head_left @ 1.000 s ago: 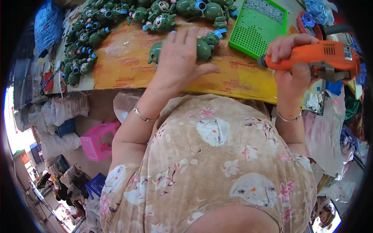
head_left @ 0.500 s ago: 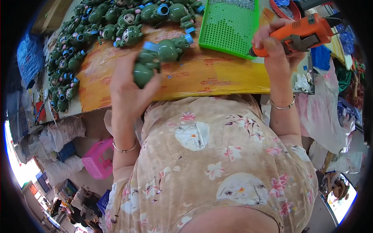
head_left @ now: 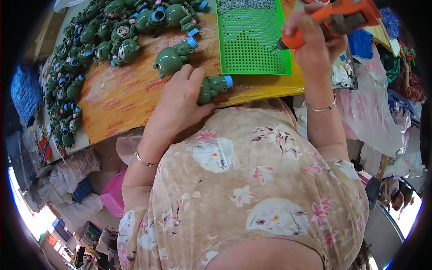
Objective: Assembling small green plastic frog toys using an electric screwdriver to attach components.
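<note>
My left hand is wrapped over a green plastic toy figure lying on its side near the table's front edge, its blue end pointing right. Much of that figure is hidden under my fingers. Just beyond my knuckles lies a similar green figure, also with its blue end to the right. In my right hand is an orange electric screwdriver, gripped above the right side of a green perforated tray. Its dark tip points left and down, over the tray's right part.
Small metal screws cover the tray's far end. Many more green figures are heaped along the far left of the table. Yellow-brown taped sheeting covers the tabletop. A pink stool stands below at left.
My left hand has brought its figure down and right, tipping it from blue end up to blue end right. The view has shifted; the screwdriver stays in my right hand.
</note>
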{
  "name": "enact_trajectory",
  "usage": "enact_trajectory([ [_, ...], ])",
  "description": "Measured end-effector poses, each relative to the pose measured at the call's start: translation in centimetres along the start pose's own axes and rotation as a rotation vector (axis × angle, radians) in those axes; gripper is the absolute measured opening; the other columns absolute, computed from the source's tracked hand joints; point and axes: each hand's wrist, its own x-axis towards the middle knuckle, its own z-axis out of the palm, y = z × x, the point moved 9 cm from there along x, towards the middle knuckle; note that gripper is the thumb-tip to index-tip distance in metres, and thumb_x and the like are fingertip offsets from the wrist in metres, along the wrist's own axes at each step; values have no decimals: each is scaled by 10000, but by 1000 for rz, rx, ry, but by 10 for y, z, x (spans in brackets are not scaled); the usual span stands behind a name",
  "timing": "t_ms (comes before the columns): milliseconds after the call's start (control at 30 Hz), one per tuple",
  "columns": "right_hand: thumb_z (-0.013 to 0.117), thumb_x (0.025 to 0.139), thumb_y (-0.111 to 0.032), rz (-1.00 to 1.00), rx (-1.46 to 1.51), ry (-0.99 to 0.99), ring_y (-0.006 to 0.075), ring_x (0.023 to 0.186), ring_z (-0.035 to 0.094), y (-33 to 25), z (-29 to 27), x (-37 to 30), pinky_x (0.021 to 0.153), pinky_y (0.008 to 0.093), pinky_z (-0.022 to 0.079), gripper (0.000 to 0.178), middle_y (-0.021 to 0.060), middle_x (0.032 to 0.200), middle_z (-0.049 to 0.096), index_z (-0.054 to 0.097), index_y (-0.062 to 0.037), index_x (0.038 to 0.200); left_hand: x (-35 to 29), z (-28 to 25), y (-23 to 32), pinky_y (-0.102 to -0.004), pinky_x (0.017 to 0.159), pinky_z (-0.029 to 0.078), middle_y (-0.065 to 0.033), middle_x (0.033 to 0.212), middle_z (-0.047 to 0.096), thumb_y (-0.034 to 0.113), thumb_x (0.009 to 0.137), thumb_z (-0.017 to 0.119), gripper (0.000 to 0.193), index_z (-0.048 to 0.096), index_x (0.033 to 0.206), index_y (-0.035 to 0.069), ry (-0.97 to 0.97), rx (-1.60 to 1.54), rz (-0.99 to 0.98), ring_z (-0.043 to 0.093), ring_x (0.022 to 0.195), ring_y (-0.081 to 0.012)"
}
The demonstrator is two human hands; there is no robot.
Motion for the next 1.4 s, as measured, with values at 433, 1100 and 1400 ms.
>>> enact_trajectory([
  [433,763,921,-82,-70,13,-76,127,645,616,24,6,12,593,299,536,301,35,801,623,563,-40,1142,2,-11,-21,-492,692,544,-190,1059,574,180,709,858,550,540,1133,35,234,115,-123,645,883,-428],
  [1100,727,925,-104,-75,13,-113,143,619,595,-8,23,19,588,303,509,282,41,762,602,556,-34,1138,4,-9,-18,-488,711,525,-158,1003,549,169,708,830,478,579,1094,39,240,58,-68,633,873,-403],
  [1400,876,845,-264,175,270,-250,233,715,628,-9,79,-10,647,345,536,581,110,836,607,480,-68,1222,14,-4,-10,-484,657,539,-153,979,562,150,712,791,360,550,959,49,276,58,-12,633,823,-406],
])
